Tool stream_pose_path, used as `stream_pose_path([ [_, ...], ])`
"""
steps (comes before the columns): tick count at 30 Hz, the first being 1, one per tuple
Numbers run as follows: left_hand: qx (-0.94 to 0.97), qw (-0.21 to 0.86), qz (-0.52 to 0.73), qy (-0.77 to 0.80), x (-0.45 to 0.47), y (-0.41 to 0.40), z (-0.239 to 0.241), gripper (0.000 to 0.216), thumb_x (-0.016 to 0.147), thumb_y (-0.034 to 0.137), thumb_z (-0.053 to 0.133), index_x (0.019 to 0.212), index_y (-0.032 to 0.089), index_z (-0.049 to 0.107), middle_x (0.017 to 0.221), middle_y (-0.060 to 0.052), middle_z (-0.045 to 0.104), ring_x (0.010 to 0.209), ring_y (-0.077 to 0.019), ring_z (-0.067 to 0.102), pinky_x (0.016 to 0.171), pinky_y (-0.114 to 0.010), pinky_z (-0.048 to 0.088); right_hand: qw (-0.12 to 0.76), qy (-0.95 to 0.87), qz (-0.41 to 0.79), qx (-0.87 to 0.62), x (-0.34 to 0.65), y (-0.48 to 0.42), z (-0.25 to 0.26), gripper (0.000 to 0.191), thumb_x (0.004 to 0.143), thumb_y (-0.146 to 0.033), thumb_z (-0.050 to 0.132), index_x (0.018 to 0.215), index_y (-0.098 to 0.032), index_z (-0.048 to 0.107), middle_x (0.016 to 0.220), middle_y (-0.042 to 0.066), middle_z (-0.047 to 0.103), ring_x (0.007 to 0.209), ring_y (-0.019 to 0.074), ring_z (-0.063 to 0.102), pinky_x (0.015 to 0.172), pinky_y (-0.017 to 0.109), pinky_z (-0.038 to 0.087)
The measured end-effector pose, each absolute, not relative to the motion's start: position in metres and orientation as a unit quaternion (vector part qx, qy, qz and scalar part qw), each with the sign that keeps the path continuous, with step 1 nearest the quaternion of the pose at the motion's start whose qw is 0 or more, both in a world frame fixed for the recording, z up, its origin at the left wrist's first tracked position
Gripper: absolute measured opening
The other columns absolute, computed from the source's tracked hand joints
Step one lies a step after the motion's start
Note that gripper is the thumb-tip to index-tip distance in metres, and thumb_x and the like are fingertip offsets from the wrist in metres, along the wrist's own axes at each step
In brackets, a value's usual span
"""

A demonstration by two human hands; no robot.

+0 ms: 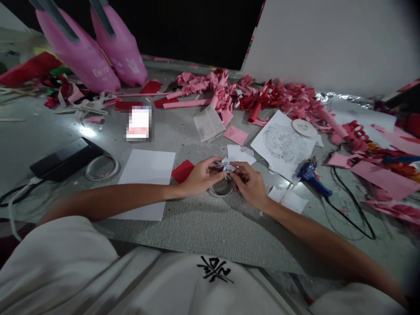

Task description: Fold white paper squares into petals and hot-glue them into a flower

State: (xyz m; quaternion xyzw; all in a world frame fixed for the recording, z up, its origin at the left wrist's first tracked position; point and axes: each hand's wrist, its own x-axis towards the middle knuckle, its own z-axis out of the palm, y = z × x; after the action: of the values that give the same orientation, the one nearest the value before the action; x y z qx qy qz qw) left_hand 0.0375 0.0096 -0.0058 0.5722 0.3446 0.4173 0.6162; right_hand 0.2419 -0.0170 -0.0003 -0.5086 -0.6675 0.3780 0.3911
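Note:
Both my hands meet over the middle of the grey mat (210,218). My left hand (201,176) pinches a small folded white paper piece (226,165) from the left. My right hand (248,183) pinches the same piece from the right, fingers closed. Just under the hands lies a clear tape ring (222,189). A small red paper square (183,170) lies left of my left hand, beside a white sheet (146,175). More small white paper pieces (239,153) lie just beyond the hands.
A blue glue gun (311,176) with a black cord lies to the right. A printed pattern sheet (282,143) and a white tape roll (304,128) lie beyond. Pink and red paper scraps (249,94) heap at the back. A black phone (65,158) and another clear ring (102,168) sit left.

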Motion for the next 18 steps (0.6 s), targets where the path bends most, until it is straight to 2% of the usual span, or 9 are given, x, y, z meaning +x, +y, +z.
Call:
stream_pose_path([
  [9, 0.592, 0.6, 0.42, 0.335, 0.0375, 0.0099, -0.0082, 0.044, 0.088, 0.032, 0.078, 0.126, 0.016, 0.062, 0.125, -0.013, 0.07, 0.109, -0.022, 0.071, 0.098, -0.038, 0.059, 0.39, -0.702, 0.281, -0.525, 0.2403, -0.0212, -0.0004, 0.032, 0.093, -0.033, 0.064, 0.124, -0.025, 0.059, 0.078, -0.002, 0.068, 0.06, 0.0135, 0.064, 0.058, 0.025, 0.05],
  [13, 0.615, 0.582, 0.412, 0.337, 0.0364, 0.0088, -0.0088, 0.047, 0.088, 0.034, 0.079, 0.129, 0.018, 0.061, 0.129, -0.013, 0.069, 0.113, -0.0232, 0.071, 0.1, -0.038, 0.058, 0.405, -0.688, 0.285, -0.531, 0.2379, -0.0203, -0.003, 0.039, 0.089, -0.029, 0.065, 0.126, -0.025, 0.055, 0.09, 0.001, 0.069, 0.071, 0.0152, 0.069, 0.059, 0.025, 0.052],
  [18, 0.646, 0.558, 0.411, 0.321, 0.0355, 0.006, -0.0057, 0.043, 0.09, 0.034, 0.077, 0.127, 0.018, 0.061, 0.127, -0.012, 0.069, 0.114, -0.0228, 0.07, 0.1, -0.037, 0.058, 0.385, -0.698, 0.307, -0.519, 0.2377, -0.0166, 0.0003, 0.044, 0.084, -0.022, 0.064, 0.127, -0.024, 0.054, 0.091, 0.001, 0.066, 0.073, 0.0154, 0.066, 0.061, 0.025, 0.049],
])
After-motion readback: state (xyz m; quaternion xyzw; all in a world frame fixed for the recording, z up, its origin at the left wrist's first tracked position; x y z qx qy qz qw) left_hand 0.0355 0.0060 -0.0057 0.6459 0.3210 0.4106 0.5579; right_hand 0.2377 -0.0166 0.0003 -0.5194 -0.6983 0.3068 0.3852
